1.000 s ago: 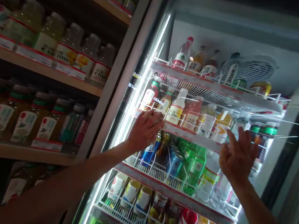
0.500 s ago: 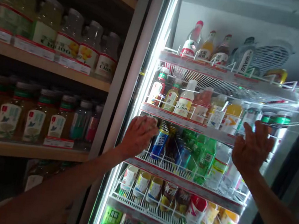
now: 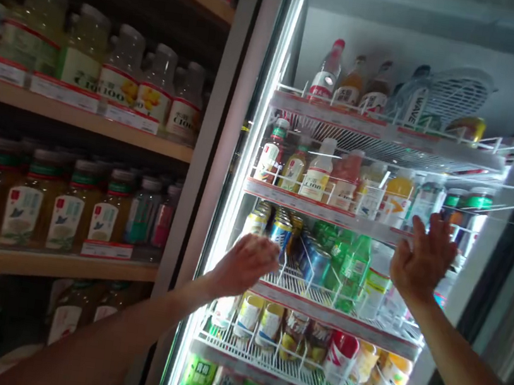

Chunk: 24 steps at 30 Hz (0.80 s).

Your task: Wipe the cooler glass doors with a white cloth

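My left hand [image 3: 247, 262] is in front of the third shelf of a lit drinks cooler, near its left side. Its fingers are loosely bent and a little blurred, and nothing shows in them. Just behind it stand pale cans [image 3: 255, 223] and a blue can [image 3: 280, 234], partly covered by the hand. On the right, my right hand [image 3: 422, 257] is raised with its fingers apart, holding nothing. It hides part of the clear bottles behind it. A green bottle [image 3: 354, 267] and a clear bottle with a yellow-green label [image 3: 373, 288] stand between the two hands.
White wire racks with price strips [image 3: 322, 208] carry bottles, cans and cups. A bright light strip [image 3: 228, 214] lines the cooler's left edge. To the left, wooden shelves [image 3: 51, 259] hold rows of bottles. The dark right frame [image 3: 497, 283] stands behind my right forearm.
My left hand has moved down and to the right, uncovering the pale cans. My right hand has shifted slightly left and its fingers have straightened. The view has moved slightly.
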Tool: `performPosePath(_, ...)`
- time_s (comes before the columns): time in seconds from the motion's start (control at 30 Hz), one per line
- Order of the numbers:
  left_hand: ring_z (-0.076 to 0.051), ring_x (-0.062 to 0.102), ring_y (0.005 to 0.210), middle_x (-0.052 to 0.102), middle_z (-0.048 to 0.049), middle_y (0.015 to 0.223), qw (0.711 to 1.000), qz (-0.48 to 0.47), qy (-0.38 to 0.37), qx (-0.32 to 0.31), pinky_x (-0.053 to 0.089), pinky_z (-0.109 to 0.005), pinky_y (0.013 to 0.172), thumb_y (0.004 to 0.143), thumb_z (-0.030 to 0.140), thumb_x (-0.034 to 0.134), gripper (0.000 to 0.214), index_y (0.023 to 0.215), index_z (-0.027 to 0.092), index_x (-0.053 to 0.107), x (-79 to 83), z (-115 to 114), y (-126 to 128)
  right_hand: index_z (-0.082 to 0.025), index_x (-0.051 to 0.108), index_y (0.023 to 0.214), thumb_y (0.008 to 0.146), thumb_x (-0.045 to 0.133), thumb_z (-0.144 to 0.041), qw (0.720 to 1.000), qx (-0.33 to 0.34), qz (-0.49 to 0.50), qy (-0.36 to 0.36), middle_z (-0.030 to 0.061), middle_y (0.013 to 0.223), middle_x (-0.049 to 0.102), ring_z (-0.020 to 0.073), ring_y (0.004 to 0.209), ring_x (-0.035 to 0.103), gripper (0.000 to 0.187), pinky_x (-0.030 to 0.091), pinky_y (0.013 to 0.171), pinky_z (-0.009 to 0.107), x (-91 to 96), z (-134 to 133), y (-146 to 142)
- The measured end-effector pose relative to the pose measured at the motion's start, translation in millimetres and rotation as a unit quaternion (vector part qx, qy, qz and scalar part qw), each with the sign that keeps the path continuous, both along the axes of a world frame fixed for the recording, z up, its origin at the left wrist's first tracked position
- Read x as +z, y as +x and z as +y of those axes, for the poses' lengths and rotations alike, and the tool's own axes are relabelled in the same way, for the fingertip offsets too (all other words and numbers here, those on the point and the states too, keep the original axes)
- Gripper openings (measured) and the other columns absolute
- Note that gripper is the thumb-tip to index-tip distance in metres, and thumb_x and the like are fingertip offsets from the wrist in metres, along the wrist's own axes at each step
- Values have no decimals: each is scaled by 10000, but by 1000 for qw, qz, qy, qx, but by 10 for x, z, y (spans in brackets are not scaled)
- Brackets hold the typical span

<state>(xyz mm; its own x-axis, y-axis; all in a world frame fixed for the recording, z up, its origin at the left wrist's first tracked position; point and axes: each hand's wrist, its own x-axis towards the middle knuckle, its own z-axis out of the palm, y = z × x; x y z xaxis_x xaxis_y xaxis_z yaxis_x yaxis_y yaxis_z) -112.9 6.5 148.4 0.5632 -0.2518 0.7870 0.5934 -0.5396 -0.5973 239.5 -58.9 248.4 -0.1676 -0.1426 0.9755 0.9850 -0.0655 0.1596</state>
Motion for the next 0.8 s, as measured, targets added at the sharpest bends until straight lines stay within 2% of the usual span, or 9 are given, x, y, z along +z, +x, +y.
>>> performPosePath(0.07,-231,297,1324,470,9,1363,991,127,32,-6,228,-447,1109,852,240,460,317,1152,265,560,-197,-33,43,-195,424,1361,894,338,-362,1000,-2,4,-7,119,1442,370,317,1341,315,503,262,1045,569,-34,-6,-15)
performPosePath(0.13,-221,295,1326,451,16,1382,989,145,35,5,222,-437,1113,854,253,468,326,1169,271,549,-168,-19,53,-178,436,1348,891,346,-360,1000,-4,3,-6,131,1433,381,316,1335,326,501,270,1039,572,-54,-11,-27)
performPosePath(0.27,-235,273,1338,468,-23,1358,995,-96,-23,16,278,-450,1075,835,187,501,346,1172,264,529,294,56,103,-164,436,1346,888,360,-335,1000,-1,-5,-7,145,1434,376,312,1340,315,494,255,1046,565,-62,-23,-31)
performPosePath(0.33,-249,253,1346,468,-35,1355,989,-145,-30,5,275,-474,1071,827,181,513,354,1171,262,526,368,52,208,-158,430,1348,888,368,-326,1000,-1,-10,-7,149,1436,372,308,1343,308,494,246,1055,554,-68,-32,-28)
performPosePath(0.47,-227,290,1330,471,-1,1361,994,101,38,-34,224,-462,1107,843,252,503,307,1147,263,548,117,-44,481,-150,418,1352,884,399,-320,999,-13,-25,-14,157,1436,370,294,1346,308,498,234,1074,525,-99,-57,-13)
performPosePath(0.53,-216,313,1319,470,3,1365,984,164,56,-40,223,-443,1114,851,276,493,304,1149,255,548,129,-63,559,-155,407,1360,887,398,-314,999,-15,-36,-18,153,1442,361,286,1355,292,498,229,1082,514,-114,-69,-2)
performPosePath(0.6,-216,305,1325,477,10,1357,995,84,36,-33,231,-442,1110,843,238,497,301,1138,265,547,343,-46,585,-166,388,1373,891,391,-314,999,-13,-44,-18,144,1450,351,282,1362,279,504,221,1087,511,-121,-75,8)
performPosePath(0.7,-237,269,1342,455,-13,1371,992,-126,-20,-13,250,-469,1092,819,184,512,340,1147,270,531,730,-18,624,-198,349,1397,899,361,-325,999,-17,-35,-32,121,1468,325,279,1371,258,514,213,1087,511,-123,-76,10)
performPosePath(0.8,-240,278,1334,454,4,1369,993,-113,-17,-4,259,-480,1082,825,203,511,334,1147,290,530,698,-71,766,-219,314,1415,901,346,-330,998,-22,-18,-50,110,1477,309,283,1374,251,528,207,1084,513,-122,-77,2)
